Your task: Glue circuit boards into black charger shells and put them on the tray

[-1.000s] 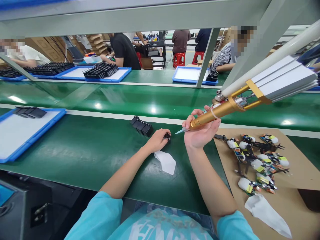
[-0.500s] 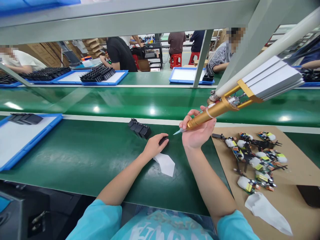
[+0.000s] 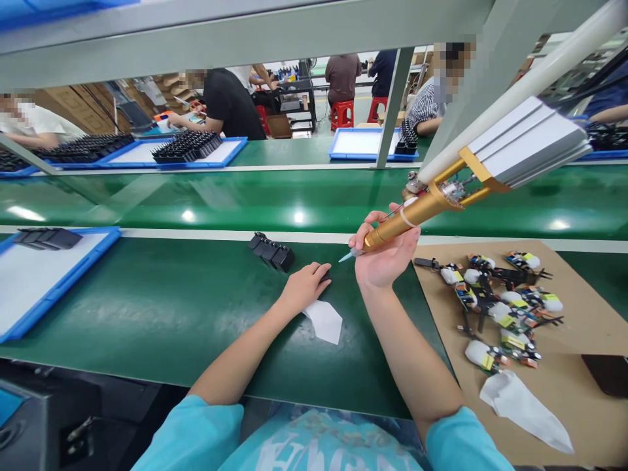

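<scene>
My left hand (image 3: 304, 286) rests on the green bench with its fingers closed round a small black plastic case (image 3: 324, 277), which they mostly hide. In my right hand (image 3: 383, 258), palm up, lies a gold dispensing gun (image 3: 400, 226) with a pale blue tapered nozzle. The nozzle tip points left and down, a short way right of the black case and apart from it. Just behind my left hand stands a short row of black cases (image 3: 271, 252). A folded white cloth or paper (image 3: 324, 322) lies beneath my left wrist.
On the right, a cardboard sheet (image 3: 579, 327) bears several circuit boards (image 3: 510, 307), a crumpled white wipe (image 3: 524, 405) and a dark flat object (image 3: 606, 374). A blue-rimmed tray (image 3: 98, 261) with black cases stands left. A metal frame rises in front; co-workers sit across the conveyor.
The view has shifted slightly. The black case shows less between my left fingers. Both hands stay in nearly the same place, with the nozzle still beside the case.
</scene>
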A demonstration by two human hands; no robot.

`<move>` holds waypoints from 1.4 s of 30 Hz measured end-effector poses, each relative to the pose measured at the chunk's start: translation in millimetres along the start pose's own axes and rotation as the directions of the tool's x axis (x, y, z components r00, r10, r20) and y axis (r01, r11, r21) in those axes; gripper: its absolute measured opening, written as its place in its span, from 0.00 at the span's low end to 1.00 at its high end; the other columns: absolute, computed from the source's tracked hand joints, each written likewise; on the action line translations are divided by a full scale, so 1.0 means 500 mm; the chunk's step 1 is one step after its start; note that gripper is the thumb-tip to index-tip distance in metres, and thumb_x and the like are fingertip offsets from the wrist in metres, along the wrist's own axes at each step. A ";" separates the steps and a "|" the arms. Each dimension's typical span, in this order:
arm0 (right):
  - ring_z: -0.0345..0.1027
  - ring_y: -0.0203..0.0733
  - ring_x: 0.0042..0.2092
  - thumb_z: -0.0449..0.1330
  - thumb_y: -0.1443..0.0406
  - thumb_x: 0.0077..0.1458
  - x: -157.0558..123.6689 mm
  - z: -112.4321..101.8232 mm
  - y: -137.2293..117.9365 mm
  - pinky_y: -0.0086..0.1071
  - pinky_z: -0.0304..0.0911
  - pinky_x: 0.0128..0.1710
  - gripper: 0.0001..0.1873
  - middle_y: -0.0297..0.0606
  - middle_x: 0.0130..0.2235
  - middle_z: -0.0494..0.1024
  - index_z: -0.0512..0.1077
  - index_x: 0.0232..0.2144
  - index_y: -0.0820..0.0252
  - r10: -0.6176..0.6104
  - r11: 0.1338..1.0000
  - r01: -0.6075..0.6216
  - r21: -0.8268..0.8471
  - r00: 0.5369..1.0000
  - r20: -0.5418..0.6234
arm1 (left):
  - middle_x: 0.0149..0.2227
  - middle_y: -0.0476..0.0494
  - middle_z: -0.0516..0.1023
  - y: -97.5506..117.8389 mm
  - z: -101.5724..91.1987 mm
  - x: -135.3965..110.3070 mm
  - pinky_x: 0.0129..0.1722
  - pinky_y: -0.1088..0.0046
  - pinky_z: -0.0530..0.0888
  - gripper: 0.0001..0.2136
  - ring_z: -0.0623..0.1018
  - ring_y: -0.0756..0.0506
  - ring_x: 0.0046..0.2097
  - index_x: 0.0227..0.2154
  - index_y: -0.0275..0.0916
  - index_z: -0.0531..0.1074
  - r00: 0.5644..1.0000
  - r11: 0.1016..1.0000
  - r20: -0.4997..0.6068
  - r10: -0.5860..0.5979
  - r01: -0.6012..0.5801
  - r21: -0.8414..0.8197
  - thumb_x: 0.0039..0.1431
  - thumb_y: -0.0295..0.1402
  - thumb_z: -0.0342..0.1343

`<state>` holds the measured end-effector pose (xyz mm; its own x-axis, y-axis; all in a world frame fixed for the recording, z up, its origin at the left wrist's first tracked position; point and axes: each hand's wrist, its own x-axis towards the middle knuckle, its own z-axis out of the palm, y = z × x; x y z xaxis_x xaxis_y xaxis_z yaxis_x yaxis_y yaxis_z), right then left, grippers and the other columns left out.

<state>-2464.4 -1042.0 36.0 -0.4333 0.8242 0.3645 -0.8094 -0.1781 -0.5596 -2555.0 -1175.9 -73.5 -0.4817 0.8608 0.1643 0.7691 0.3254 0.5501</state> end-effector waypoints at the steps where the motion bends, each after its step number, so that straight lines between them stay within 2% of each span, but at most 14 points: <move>1: 0.60 0.27 0.18 0.43 0.46 0.55 0.000 0.000 0.000 0.28 0.60 0.18 0.21 0.28 0.32 0.68 0.62 0.42 0.50 -0.003 1.000 0.003 0.000 1.000 -0.001 | 0.43 0.43 0.73 0.000 -0.001 0.002 0.43 0.67 0.71 0.16 0.74 0.42 0.45 0.49 0.45 0.67 0.999 0.996 -0.012 -0.040 0.039 -0.084 0.59 0.41 0.53; 3: 0.60 0.28 0.18 0.43 0.46 0.55 0.001 0.001 0.001 0.28 0.60 0.18 0.21 0.29 0.31 0.68 0.62 0.42 0.50 -0.011 1.000 0.011 0.003 1.000 -0.002 | 0.38 0.46 0.73 0.002 -0.006 0.010 0.36 0.69 0.72 0.19 0.76 0.45 0.38 0.49 0.44 0.65 0.983 0.910 -0.027 -0.180 0.157 -0.383 0.57 0.45 0.53; 4: 0.60 0.28 0.18 0.43 0.46 0.55 0.001 0.001 0.002 0.29 0.60 0.18 0.21 0.29 0.31 0.68 0.62 0.42 0.50 -0.016 1.000 0.016 0.005 1.000 0.000 | 0.36 0.47 0.73 0.004 -0.009 0.013 0.31 0.70 0.72 0.20 0.76 0.46 0.34 0.49 0.43 0.63 0.966 0.795 0.003 -0.258 0.214 -0.567 0.57 0.47 0.53; 6: 0.60 0.28 0.18 0.43 0.45 0.55 0.001 0.002 0.002 0.29 0.60 0.18 0.22 0.29 0.31 0.68 0.62 0.42 0.50 -0.018 1.000 0.018 0.004 1.000 0.003 | 0.32 0.48 0.71 0.014 -0.019 0.018 0.22 0.75 0.68 0.22 0.74 0.49 0.26 0.48 0.42 0.62 0.932 0.447 0.121 -0.340 0.274 -0.851 0.57 0.50 0.50; 8: 0.60 0.28 0.18 0.44 0.45 0.55 0.000 0.002 0.001 0.29 0.61 0.18 0.22 0.29 0.31 0.68 0.62 0.42 0.50 -0.013 1.000 0.013 -0.007 1.000 0.002 | 0.31 0.49 0.71 0.026 -0.032 0.017 0.17 0.78 0.64 0.22 0.72 0.52 0.23 0.46 0.41 0.63 0.927 0.136 0.219 -0.304 0.270 -0.953 0.56 0.51 0.51; 9: 0.60 0.28 0.18 0.44 0.45 0.54 0.000 0.002 0.001 0.29 0.61 0.18 0.22 0.29 0.31 0.68 0.62 0.42 0.50 -0.012 1.000 0.012 -0.015 1.000 -0.002 | 0.30 0.49 0.71 0.033 -0.039 0.015 0.16 0.79 0.62 0.21 0.71 0.53 0.22 0.45 0.41 0.64 0.931 0.040 0.243 -0.273 0.264 -0.964 0.56 0.51 0.52; 10: 0.59 0.28 0.18 0.44 0.45 0.54 0.000 0.002 0.000 0.29 0.61 0.18 0.22 0.29 0.31 0.68 0.63 0.41 0.50 -0.013 1.000 0.012 -0.023 1.000 -0.008 | 0.29 0.49 0.71 0.039 -0.045 0.012 0.15 0.80 0.61 0.21 0.70 0.53 0.22 0.45 0.41 0.65 0.935 -0.022 0.256 -0.248 0.258 -0.966 0.55 0.50 0.52; 12: 0.59 0.28 0.18 0.44 0.45 0.54 0.001 0.002 0.000 0.29 0.61 0.18 0.22 0.28 0.31 0.68 0.63 0.41 0.50 -0.015 0.999 0.015 -0.031 1.000 -0.015 | 0.29 0.49 0.71 0.048 -0.054 0.004 0.14 0.81 0.59 0.20 0.70 0.54 0.22 0.44 0.41 0.65 0.944 -0.081 0.261 -0.200 0.249 -0.965 0.55 0.50 0.53; 16: 0.60 0.29 0.18 0.42 0.47 0.56 0.003 -0.002 0.002 0.30 0.60 0.17 0.21 0.30 0.31 0.68 0.64 0.42 0.51 -0.023 1.000 0.023 0.002 1.000 -0.009 | 0.28 0.50 0.71 0.049 -0.060 -0.005 0.13 0.81 0.59 0.22 0.70 0.53 0.21 0.45 0.42 0.64 0.969 -0.092 0.205 -0.139 0.193 -0.977 0.53 0.50 0.55; 23: 0.61 0.31 0.18 0.40 0.47 0.56 0.007 -0.007 0.004 0.30 0.59 0.18 0.23 0.30 0.31 0.69 0.63 0.43 0.51 -0.027 1.000 0.027 0.001 1.000 -0.011 | 0.28 0.50 0.71 0.046 -0.059 -0.011 0.14 0.79 0.64 0.21 0.74 0.50 0.22 0.46 0.42 0.62 0.990 0.030 0.119 -0.074 0.122 -0.992 0.56 0.49 0.54; 29: 0.60 0.30 0.18 0.40 0.45 0.55 0.006 -0.004 0.001 0.30 0.59 0.17 0.24 0.30 0.31 0.68 0.62 0.42 0.52 -0.028 0.998 0.027 -0.051 0.999 -0.028 | 0.30 0.50 0.73 0.045 -0.061 -0.016 0.15 0.78 0.68 0.21 0.76 0.48 0.23 0.48 0.43 0.60 0.991 0.091 0.115 -0.063 0.120 -0.989 0.57 0.48 0.54; 38: 0.60 0.30 0.18 0.40 0.46 0.56 0.007 -0.004 0.001 0.30 0.59 0.17 0.24 0.30 0.31 0.68 0.62 0.42 0.53 -0.030 0.999 0.029 -0.038 0.999 -0.027 | 0.31 0.50 0.71 0.032 -0.062 -0.015 0.19 0.76 0.71 0.20 0.77 0.47 0.25 0.48 0.44 0.58 0.986 0.224 0.124 -0.115 0.147 -0.963 0.58 0.47 0.53; 40: 0.60 0.30 0.18 0.40 0.46 0.56 0.007 -0.004 0.000 0.30 0.60 0.17 0.23 0.30 0.31 0.68 0.63 0.42 0.53 -0.032 0.999 0.031 -0.034 0.999 -0.025 | 0.32 0.50 0.70 0.025 -0.059 -0.013 0.21 0.75 0.71 0.20 0.77 0.47 0.26 0.49 0.45 0.58 0.985 0.280 0.120 -0.125 0.151 -0.948 0.59 0.48 0.51; 42: 0.61 0.30 0.18 0.40 0.47 0.56 0.007 -0.004 0.000 0.30 0.60 0.17 0.23 0.30 0.31 0.69 0.63 0.42 0.53 -0.029 0.999 0.029 -0.032 0.999 -0.022 | 0.33 0.49 0.71 0.018 -0.056 -0.011 0.25 0.73 0.71 0.20 0.76 0.48 0.28 0.50 0.45 0.58 0.985 0.428 0.075 -0.157 0.136 -0.893 0.60 0.49 0.49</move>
<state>-2465.1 -1038.0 35.8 -0.4005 0.8408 0.3641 -0.8083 -0.1372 -0.5725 -2557.3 -1188.6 -46.6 -0.5634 0.8261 0.0141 -0.1114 -0.0928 0.9894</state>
